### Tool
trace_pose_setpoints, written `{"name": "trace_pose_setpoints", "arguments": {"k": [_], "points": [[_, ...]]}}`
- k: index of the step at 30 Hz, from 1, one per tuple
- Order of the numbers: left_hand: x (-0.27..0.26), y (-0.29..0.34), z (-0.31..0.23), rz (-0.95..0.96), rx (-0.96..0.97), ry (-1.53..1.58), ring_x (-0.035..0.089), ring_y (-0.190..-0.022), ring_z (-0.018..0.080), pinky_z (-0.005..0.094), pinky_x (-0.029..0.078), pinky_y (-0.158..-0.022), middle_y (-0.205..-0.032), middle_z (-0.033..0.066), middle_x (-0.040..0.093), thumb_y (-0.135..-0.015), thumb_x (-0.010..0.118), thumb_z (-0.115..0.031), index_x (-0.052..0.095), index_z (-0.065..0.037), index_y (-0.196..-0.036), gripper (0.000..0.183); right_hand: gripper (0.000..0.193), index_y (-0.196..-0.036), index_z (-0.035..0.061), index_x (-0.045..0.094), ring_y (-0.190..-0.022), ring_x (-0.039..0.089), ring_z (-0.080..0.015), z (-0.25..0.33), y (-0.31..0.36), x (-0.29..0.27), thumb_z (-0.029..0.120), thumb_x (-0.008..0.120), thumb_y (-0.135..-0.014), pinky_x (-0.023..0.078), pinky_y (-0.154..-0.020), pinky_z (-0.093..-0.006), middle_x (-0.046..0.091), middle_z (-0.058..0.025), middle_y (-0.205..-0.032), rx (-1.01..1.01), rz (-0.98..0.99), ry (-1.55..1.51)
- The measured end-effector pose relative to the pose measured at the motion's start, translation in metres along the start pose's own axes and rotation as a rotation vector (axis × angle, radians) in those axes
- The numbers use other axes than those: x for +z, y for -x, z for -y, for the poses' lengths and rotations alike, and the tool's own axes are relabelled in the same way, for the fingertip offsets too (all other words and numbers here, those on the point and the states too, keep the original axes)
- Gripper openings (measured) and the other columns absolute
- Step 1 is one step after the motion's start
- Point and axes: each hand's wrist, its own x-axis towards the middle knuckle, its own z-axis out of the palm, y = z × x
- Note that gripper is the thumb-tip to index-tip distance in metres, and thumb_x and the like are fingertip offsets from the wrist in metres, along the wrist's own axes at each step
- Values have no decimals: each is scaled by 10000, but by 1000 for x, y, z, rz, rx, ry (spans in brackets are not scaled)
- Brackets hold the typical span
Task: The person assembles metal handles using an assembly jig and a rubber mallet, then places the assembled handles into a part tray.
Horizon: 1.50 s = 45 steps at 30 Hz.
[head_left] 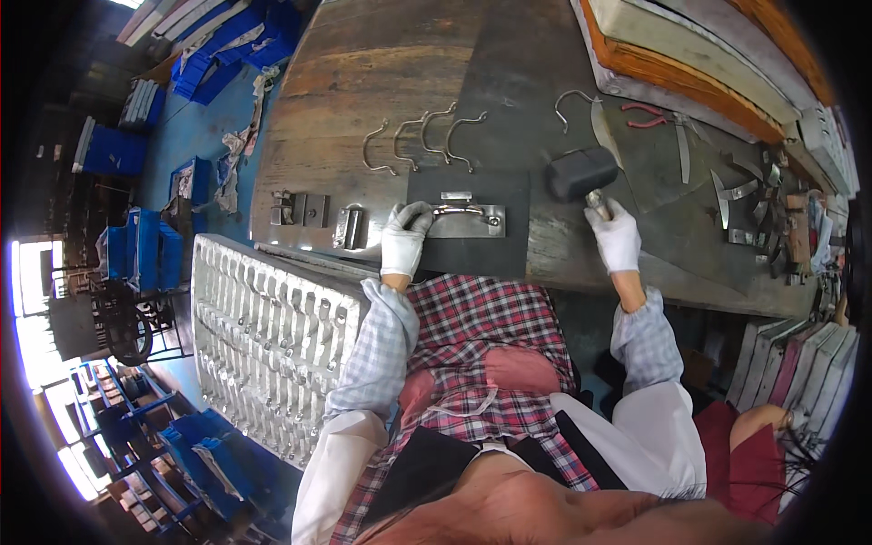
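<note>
My left hand [405, 238], in a white glove, has its fingers closed at the left end of a curved metal handle [459, 210]. That handle lies on a flat steel jig plate [495, 221], which rests on a dark mat [513, 250]; the fingertips partly hide its left end. To the right, my gloved right hand [616, 238] is wrapped round the short handle of a mallet. The black mallet head [581, 174] is slightly blurred, up and right of the jig and apart from it. A small metal block [456, 195] sits along the jig's far edge.
Several curved metal handles [434, 136] lie beyond the jig, another [561, 111] farther right. Small steel fixtures [349, 227] stand left. Red-handled pliers [643, 116] and metal strips [722, 200] lie right. A tray of handles [272, 341] stands at the table's left front; stacked boards [690, 64] border the far right.
</note>
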Motion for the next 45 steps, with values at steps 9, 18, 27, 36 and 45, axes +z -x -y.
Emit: {"name": "trace_pose_setpoints", "arguments": {"k": [9,18,27,36,45], "points": [[3,4,-2,-40,18,31,585,-859,195,285,479,-772,-893,89,603,-767,694,-13,676,-25,-927,162,280,-815,22,610,-482,408,-30,112,98,42,292,653,-877,303,-430,-211,484,44,-581,343,380,-737],[-4,7,-10,-94,-167,67,522,-671,79,228,448,-629,-751,-1,610,-799,737,-123,655,-29,-874,146,249,-1063,161,635,-783,619,-295,52,20,-7,222,642,-822,484,-660,-397,639,-100,-848,-242,-261,275],[-8,6,-9,-61,-172,-49,473,-624,58,218,416,-566,-706,-16,575,-799,741,-121,589,-30,-780,178,243,-966,159,692,-723,552,-232,78,39,104,95,714,-733,441,-648,-363,580,-11,-790,-461,-175,-233],[-10,7,-5,-54,-135,-48,456,-633,64,236,414,-579,-684,-28,542,-802,740,-125,561,-36,-787,200,291,-998,132,687,-658,554,-221,85,34,96,47,718,-721,462,-601,-356,598,-36,-830,-510,-160,-361],[-19,4,3,-194,-303,388,530,-677,72,215,453,-639,-790,-7,620,-887,649,-170,638,-22,-981,176,290,-999,5,683,-659,654,-142,162,23,19,153,751,-759,514,-603,-276,696,-127,-803,-18,824,-710]]}}
